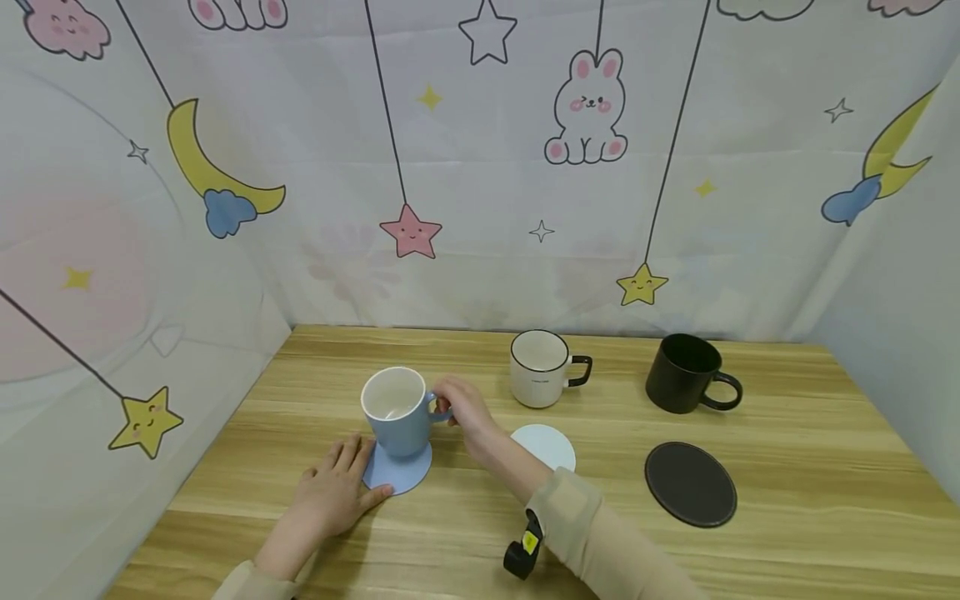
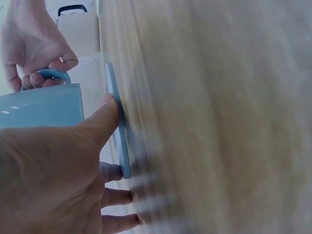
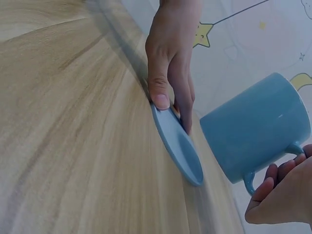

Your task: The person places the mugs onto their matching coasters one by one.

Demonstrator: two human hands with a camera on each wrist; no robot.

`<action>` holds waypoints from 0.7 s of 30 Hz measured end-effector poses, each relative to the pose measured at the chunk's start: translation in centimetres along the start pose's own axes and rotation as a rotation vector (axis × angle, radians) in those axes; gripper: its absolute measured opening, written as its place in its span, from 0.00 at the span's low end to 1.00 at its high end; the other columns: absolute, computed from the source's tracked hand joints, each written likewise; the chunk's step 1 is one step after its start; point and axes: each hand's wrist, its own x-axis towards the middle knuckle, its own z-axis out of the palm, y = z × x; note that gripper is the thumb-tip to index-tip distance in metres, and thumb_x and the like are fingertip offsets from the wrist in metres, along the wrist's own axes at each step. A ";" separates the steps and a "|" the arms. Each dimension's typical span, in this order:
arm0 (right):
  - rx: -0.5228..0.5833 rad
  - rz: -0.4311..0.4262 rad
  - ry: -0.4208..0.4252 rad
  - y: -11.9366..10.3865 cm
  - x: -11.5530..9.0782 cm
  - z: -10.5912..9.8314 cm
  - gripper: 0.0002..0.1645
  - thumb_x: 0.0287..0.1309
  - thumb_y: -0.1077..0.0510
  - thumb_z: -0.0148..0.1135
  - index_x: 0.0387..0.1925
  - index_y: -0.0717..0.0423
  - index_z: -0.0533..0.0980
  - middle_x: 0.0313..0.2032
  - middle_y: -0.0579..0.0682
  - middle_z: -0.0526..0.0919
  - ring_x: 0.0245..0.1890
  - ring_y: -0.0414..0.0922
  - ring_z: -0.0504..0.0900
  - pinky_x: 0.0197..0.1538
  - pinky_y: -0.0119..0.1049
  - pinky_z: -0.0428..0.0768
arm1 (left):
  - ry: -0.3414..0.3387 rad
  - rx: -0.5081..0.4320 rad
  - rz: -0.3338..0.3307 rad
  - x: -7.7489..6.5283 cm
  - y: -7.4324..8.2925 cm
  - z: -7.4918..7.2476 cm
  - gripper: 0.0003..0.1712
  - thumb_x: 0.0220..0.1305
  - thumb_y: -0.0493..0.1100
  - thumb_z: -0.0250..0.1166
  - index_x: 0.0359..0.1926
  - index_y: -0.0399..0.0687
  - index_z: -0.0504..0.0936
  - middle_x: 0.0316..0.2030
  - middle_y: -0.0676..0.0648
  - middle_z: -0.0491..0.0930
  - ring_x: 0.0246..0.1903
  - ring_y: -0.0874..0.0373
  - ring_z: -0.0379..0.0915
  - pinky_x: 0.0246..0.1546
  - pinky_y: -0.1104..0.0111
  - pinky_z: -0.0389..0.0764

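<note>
My right hand [image 1: 467, 410] grips the handle of a light blue mug [image 1: 401, 421], white inside. The mug is held just above a round light blue coaster [image 1: 397, 479], and a gap shows between them in the right wrist view. On the wooden table, my left hand [image 1: 335, 492] touches that coaster with thumb and fingers mostly straight. Its thumb [image 3: 161, 101] presses on the coaster's edge, while the other fingers spread beside it on the tabletop.
A white mug with a black handle [image 1: 536, 379] stands behind a pale round coaster [image 1: 551, 446], which my right forearm partly covers. Further right are a black mug [image 1: 678, 383] and a dark round coaster [image 1: 690, 485]. A patterned curtain [image 1: 480, 175] hangs along the table's back edge.
</note>
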 end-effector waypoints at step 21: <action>-0.003 0.022 -0.042 1.0 -1.1 0.7 0.20 0.58 0.56 0.52 0.13 0.50 0.61 0.20 0.43 0.66 0.30 0.40 0.67 0.34 0.34 0.61 | -0.015 -0.002 -0.010 -0.2 0.0 -0.2 0.47 0.65 0.65 0.54 0.70 0.34 0.59 0.72 0.31 0.52 0.69 0.30 0.51 0.55 0.31 0.64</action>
